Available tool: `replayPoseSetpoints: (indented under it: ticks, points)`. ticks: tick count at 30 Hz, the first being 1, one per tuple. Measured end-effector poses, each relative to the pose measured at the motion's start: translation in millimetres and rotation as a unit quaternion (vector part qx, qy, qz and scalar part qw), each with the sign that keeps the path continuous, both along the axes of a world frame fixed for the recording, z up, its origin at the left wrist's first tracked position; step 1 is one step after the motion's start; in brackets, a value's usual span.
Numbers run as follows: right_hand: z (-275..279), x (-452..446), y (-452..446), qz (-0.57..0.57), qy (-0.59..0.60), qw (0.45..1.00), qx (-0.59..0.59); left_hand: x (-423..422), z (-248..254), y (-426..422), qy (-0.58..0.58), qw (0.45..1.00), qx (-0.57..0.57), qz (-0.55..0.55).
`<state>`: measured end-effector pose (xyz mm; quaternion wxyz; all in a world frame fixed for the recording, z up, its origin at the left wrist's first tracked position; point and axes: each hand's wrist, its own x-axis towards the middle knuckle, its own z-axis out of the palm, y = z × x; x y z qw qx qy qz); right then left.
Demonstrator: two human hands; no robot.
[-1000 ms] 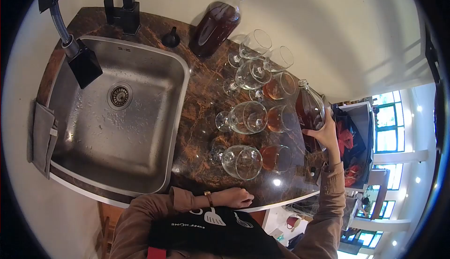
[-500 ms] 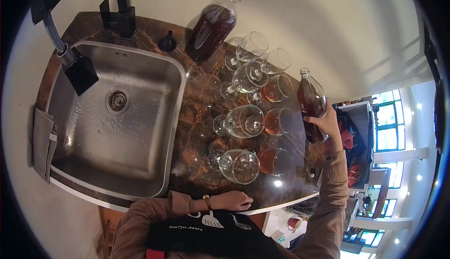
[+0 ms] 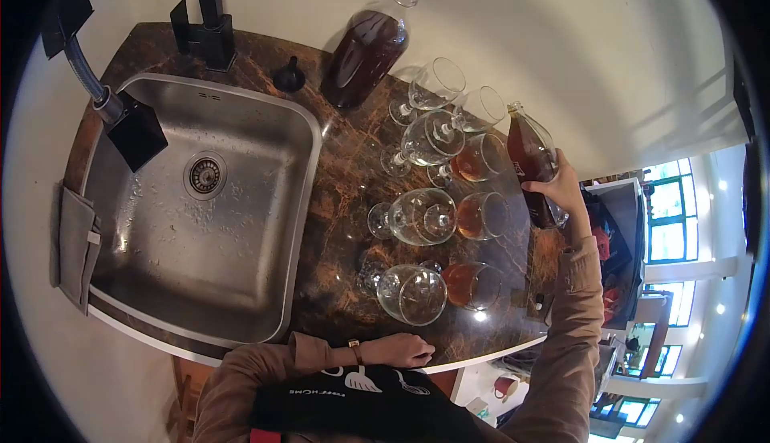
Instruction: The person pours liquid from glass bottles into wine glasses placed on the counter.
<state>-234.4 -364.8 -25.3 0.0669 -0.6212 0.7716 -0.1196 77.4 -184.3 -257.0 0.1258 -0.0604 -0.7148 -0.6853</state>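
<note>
My right hand (image 3: 560, 188) is wrapped round a clear glass bottle (image 3: 531, 154) of dark red-brown liquid. The bottle is tilted, its open mouth beside the rim of the back right wine glass (image 3: 484, 109); whether liquid flows out I cannot tell. In front of that glass, three wine glasses hold some amber-red drink: one at the back (image 3: 479, 158), a middle one (image 3: 481, 216) and a front one (image 3: 472, 285). To their left stand several stemmed glasses that look empty, among them a middle glass (image 3: 423, 217) and a front glass (image 3: 411, 294). My left hand (image 3: 407, 350), fingers curled, rests at the counter's front edge.
A swing-top bottle (image 3: 367, 56) of dark liquid stands by the wall, with a small black funnel (image 3: 289, 75) near it. Left is a steel sink (image 3: 216, 258) under a black faucet (image 3: 204, 40). A grey cloth (image 3: 76, 246) hangs over the counter's left edge.
My right hand has raised the bottle's base and tipped it further, its neck moving toward the back right glass. Liquid now reaches into the neck. My left hand stays in place.
</note>
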Motion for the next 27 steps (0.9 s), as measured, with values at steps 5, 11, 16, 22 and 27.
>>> replayPoseSetpoints:
  ticks: [5, 11, 16, 22, 27]
  points:
    - [-1.0, -12.4, -5.5, 0.006, 0.032, 0.999, 0.013, -0.9, -0.3, -0.1, -0.003, 1.0, 0.002, 0.003]
    - [0.7, -8.0, -8.0, 0.025, 0.019, 0.999, 0.008, 1.6, 6.0, -3.6, -0.013, 1.0, 0.011, -0.005]
    - [4.0, -3.1, -9.1, 0.02, 0.033, 0.999, 0.013, -3.0, -4.8, 3.8, 0.001, 1.0, 0.005, 0.005]
    - [4.5, -4.7, -8.6, 0.016, 0.042, 0.999, 0.02, -3.8, -5.6, 4.9, 0.0, 1.0, 0.007, 0.006]
    - [6.7, 0.1, -8.0, 0.009, 0.041, 0.999, 0.023, -4.4, -8.2, 4.6, -0.006, 1.0, -0.012, -0.017]
